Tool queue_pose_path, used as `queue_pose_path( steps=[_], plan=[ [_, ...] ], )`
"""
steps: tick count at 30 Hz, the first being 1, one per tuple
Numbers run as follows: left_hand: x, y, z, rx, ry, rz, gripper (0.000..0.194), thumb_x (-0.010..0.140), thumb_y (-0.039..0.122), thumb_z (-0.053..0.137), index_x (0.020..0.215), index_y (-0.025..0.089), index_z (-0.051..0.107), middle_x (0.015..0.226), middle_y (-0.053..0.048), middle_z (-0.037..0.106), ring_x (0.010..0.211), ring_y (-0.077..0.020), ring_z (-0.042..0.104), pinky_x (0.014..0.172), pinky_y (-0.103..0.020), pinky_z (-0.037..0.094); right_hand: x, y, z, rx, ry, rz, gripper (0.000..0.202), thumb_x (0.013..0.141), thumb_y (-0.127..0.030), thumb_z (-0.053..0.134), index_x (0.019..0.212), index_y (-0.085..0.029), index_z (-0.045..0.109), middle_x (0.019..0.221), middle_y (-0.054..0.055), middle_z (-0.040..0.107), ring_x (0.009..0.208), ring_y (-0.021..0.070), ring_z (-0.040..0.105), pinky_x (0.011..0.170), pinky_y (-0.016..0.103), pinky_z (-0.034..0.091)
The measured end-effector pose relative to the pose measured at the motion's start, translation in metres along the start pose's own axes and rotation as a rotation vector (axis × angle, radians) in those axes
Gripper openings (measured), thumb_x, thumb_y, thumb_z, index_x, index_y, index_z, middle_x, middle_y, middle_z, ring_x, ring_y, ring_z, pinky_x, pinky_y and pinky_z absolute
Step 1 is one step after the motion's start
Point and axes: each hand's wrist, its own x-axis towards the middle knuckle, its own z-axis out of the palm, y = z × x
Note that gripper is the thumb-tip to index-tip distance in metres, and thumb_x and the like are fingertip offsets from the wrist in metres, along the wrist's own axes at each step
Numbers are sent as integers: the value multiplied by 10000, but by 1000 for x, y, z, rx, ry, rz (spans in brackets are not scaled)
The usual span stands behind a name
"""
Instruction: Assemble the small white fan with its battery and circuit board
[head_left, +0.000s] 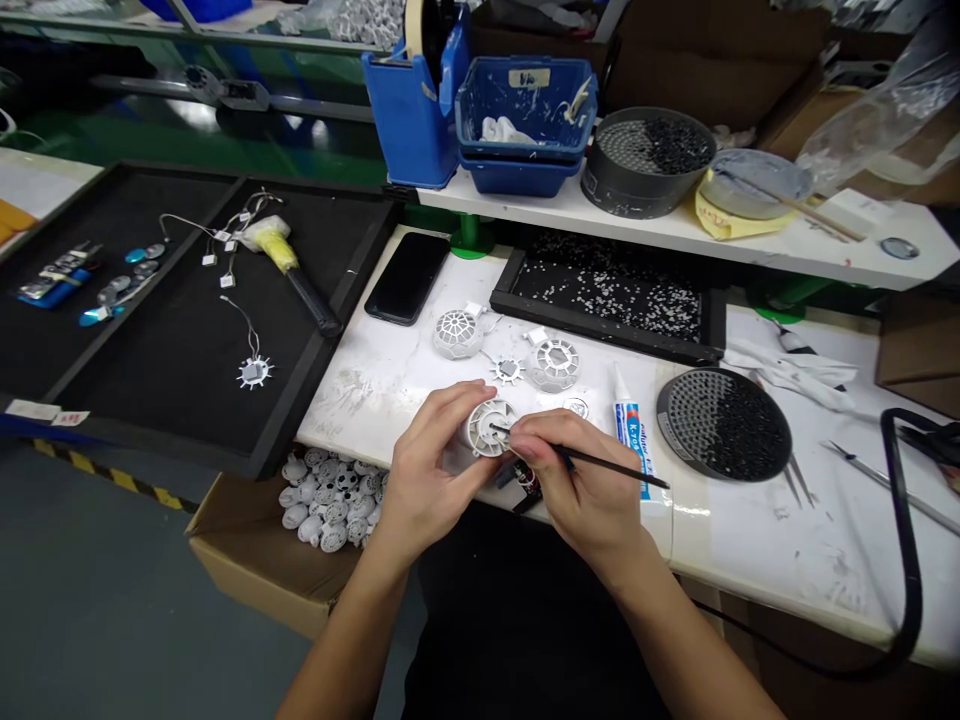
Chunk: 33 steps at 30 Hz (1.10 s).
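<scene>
My left hand (431, 470) grips a white round plastic housing (486, 432) with a slotted, open face turned up. Slim black tweezers (611, 465) are pinched in my right hand (589, 470), their tip inside the housing's face. Whether the tip grasps a small part is too fine to make out. Just beyond my hands lie a white domed lattice shell (457, 333), another domed shell (555, 364) and a small star-shaped part (508, 370) on a wire. A tube of glue (631, 425) lies beside my right hand.
A black phone (407, 278), a tray of small pale bits (611, 300) and a round dish of black pieces (724, 423) sit on the bench. At left, a black tray (172, 370) holds wired parts. A cardboard box (255, 560) of white shells stands below. A shelf (540, 210) overhangs the back.
</scene>
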Motion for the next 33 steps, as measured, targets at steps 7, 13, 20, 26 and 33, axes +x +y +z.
queue_pose_path(
  steps=[7, 13, 20, 26, 33],
  plan=[
    [1, 4, 1, 82, -23, 36, 535, 948, 176, 782, 1451, 301, 649, 1444, -75, 660, 1392, -263, 615, 1218, -438, 505, -2, 0, -2, -28, -57, 17, 93, 1068, -147, 649, 1072, -223, 703, 957, 12, 768, 903, 153, 733, 809, 296, 610],
    [1, 3, 0, 69, -24, 38, 527, 952, 239, 800, 1452, 295, 645, 1421, -82, 661, 1360, -258, 628, 1186, -416, 521, -2, 0, -2, -39, -80, -24, 67, 1068, -179, 664, 1085, -224, 711, 972, 22, 773, 901, 167, 739, 823, 318, 616],
    [1, 2, 0, 96, -25, 39, 522, 956, 251, 792, 1454, 293, 644, 1414, -91, 661, 1357, -274, 626, 1186, -447, 518, 0, -4, -4, -14, -93, -2, 84, 1076, -171, 648, 1050, -204, 720, 963, 22, 769, 900, 150, 725, 841, 296, 605],
    [2, -1, 1, 7, -5, -3, 545, 936, 246, 809, 1450, 304, 639, 1486, -104, 642, 1428, -306, 593, 1242, -511, 473, -5, -3, -10, -1, 191, -59, 104, 1070, -233, 637, 1102, -250, 734, 908, 37, 765, 836, 212, 744, 736, 374, 614],
    [2, -6, 0, -90, -7, -48, 609, 914, 220, 824, 1475, 320, 609, 1532, -106, 614, 1469, -315, 569, 1268, -527, 445, -8, -5, -13, -11, 372, -31, 286, 1142, -399, 454, 989, -269, 658, 854, 51, 695, 746, 233, 701, 656, 395, 560]
  ],
)
